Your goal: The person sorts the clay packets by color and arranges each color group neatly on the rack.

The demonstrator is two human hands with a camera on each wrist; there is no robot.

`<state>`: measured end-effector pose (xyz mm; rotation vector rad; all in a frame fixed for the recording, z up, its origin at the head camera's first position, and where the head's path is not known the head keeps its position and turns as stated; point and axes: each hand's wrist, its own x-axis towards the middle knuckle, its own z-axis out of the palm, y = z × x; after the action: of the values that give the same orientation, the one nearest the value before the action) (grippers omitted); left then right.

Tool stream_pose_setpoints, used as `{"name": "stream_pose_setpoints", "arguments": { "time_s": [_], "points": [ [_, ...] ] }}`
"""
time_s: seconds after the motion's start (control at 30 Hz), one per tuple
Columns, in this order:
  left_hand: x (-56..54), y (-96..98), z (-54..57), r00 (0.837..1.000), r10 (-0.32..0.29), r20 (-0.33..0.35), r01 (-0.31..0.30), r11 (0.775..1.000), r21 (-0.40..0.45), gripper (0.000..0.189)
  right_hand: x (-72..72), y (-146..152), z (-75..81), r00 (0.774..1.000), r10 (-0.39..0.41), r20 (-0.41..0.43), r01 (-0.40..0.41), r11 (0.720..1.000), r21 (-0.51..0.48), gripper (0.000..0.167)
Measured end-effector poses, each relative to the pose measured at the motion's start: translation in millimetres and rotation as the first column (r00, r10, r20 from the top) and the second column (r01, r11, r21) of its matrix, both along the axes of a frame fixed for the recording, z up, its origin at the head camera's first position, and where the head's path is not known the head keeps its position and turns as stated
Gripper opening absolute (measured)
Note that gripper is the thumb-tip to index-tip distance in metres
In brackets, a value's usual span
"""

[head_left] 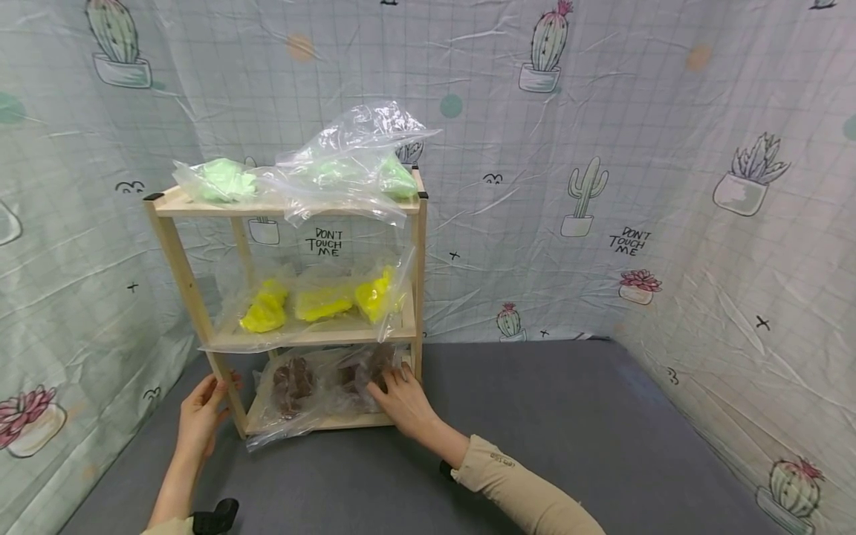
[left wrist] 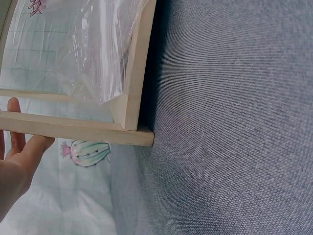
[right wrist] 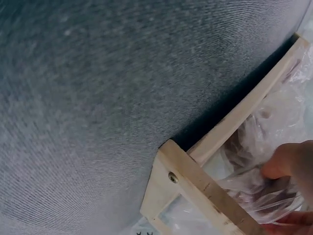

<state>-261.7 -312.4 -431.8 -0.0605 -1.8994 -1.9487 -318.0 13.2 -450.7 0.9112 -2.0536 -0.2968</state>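
A three-tier wooden shelf stands on the grey table. My left hand grips its left front post, with the thumb on one side and fingers round the other. On the bottom tier, my right hand holds a clear plastic bag with brown contents near the right post, thumb and fingers on either side of it. Part of that bag is hidden by the hand. To its left lies another clear bag with brown contents, its loose plastic hanging over the front edge.
Three clear bags with yellow contents lie on the middle tier, some plastic overhanging the edge. Bags with pale green contents lie on top. The grey table extends right of the shelf; a cactus-print sheet hangs behind.
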Motion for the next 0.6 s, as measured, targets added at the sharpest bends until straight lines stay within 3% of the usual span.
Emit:
{"name": "stream_pose_setpoints", "arguments": {
  "time_s": [0.2,0.4,0.6],
  "points": [
    [-1.0,-0.8,-1.1,1.000,-0.003,0.012,0.003,1.000,-0.018,0.035,0.0,-0.3,0.8,0.999,-0.047,-0.003,0.047,0.999,0.019,0.019],
    [-1.9,-0.7,-1.7,1.000,-0.001,0.005,0.001,1.000,-0.009,0.038,1.4,2.1,1.9,0.997,-0.080,-0.016,0.082,0.991,0.106,0.014],
    [-1.0,-0.7,-0.7,1.000,0.004,0.014,-0.004,1.000,-0.004,0.034,5.1,6.8,1.4,0.999,-0.042,0.020,0.038,0.979,0.198,0.016]
  ]
}}
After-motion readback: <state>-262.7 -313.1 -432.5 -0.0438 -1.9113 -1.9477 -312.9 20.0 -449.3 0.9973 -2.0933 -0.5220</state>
